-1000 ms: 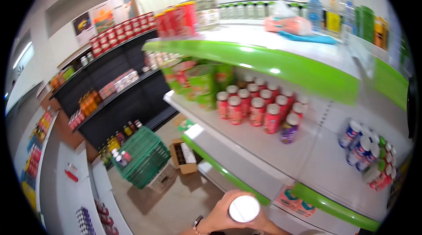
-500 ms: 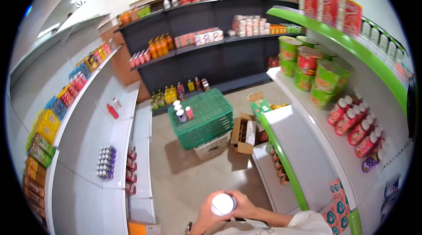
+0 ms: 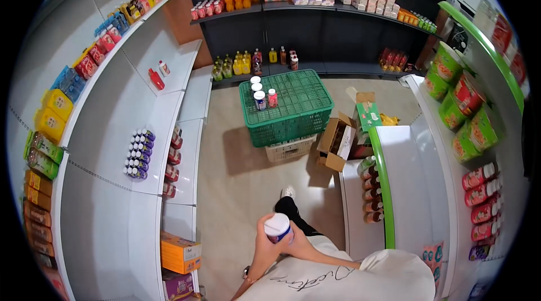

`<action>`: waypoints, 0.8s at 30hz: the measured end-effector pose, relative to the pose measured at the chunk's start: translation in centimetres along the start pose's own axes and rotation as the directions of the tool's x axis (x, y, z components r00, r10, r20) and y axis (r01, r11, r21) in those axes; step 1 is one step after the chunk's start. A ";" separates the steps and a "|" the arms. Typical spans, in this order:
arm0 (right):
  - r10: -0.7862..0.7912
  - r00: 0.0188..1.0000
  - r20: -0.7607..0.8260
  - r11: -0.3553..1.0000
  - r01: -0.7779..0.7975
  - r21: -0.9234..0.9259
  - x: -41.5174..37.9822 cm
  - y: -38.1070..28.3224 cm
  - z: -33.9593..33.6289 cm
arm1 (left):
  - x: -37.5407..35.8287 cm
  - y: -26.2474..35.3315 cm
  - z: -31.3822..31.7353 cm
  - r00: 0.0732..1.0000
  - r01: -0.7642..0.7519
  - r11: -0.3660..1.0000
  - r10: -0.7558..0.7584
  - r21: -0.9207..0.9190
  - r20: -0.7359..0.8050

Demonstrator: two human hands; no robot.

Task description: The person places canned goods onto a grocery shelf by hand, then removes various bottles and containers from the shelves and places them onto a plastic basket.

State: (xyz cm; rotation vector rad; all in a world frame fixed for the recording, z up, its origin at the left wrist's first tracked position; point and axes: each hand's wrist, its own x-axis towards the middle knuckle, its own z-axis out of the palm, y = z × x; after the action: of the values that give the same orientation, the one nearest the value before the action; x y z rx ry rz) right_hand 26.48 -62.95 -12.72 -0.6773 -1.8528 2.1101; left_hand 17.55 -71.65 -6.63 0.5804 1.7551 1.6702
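Observation:
A tub with a white lid and a blue and purple side (image 3: 278, 228) is held upright in front of my body. My left hand (image 3: 266, 247) is wrapped round its left side. Round its right side and lower part, my right hand (image 3: 300, 244) is closed. Ahead, several white-lidded containers (image 3: 260, 100) and a pink bottle (image 3: 273, 98) stand on the upturned green crate (image 3: 293, 126).
Left stands a white shelf (image 3: 152, 160) with purple bottles (image 3: 140, 154). An open cardboard box (image 3: 332, 142) lies right of the crate. A green-edged shelf (image 3: 384, 205) is at the right, a dark shelf (image 3: 304, 19) at the back.
The view has shifted, and the crate and shelves now appear farther to the right or higher up. Both hands still hold the tub, now higher in view. A leg and shoe have come into view.

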 end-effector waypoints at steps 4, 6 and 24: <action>-0.077 0.994 -0.076 0.987 0.087 0.133 11.0 -1.8 -0.5 | 10.5 1.9 -0.3 0.990 -0.119 0.992 0.121 0.034 -0.074; -0.097 0.992 -0.082 0.995 0.097 -0.001 16.3 -5.1 -1.4 | 16.2 4.2 -1.2 0.974 -0.213 0.967 0.221 0.142 -0.043; -0.032 0.999 0.005 0.989 0.032 -0.147 43.0 2.5 -9.6 | 47.2 -4.3 -6.7 0.942 0.135 0.750 -0.300 0.648 0.151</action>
State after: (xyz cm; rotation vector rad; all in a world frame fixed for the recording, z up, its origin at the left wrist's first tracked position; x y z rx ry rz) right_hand -5.42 -34.44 -23.54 -0.6730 -2.0224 1.9698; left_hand -19.64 -43.70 -17.83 0.7952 2.0879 0.7701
